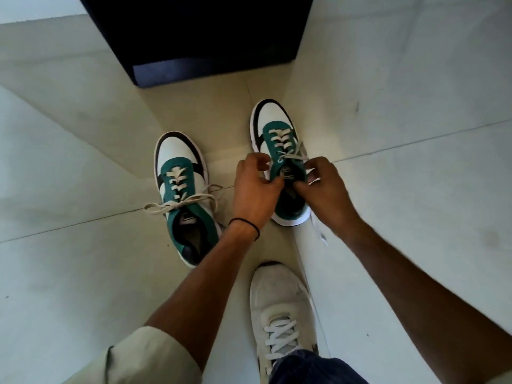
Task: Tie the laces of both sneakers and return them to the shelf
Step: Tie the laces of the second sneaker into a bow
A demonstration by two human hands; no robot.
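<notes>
Head view, far sneaker (273,113) toe pointing away, left hand (255,189) and right hand (327,192) pinching its laces (294,154)

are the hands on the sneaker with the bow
No, the left hand and right hand pinch laces on the other sneaker, beside the bow-tied sneaker.

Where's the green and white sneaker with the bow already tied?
In the head view, the bow-tied green and white sneaker stands on the pale tiled floor, left of centre, beside the left hand and the matching sneaker.
</notes>
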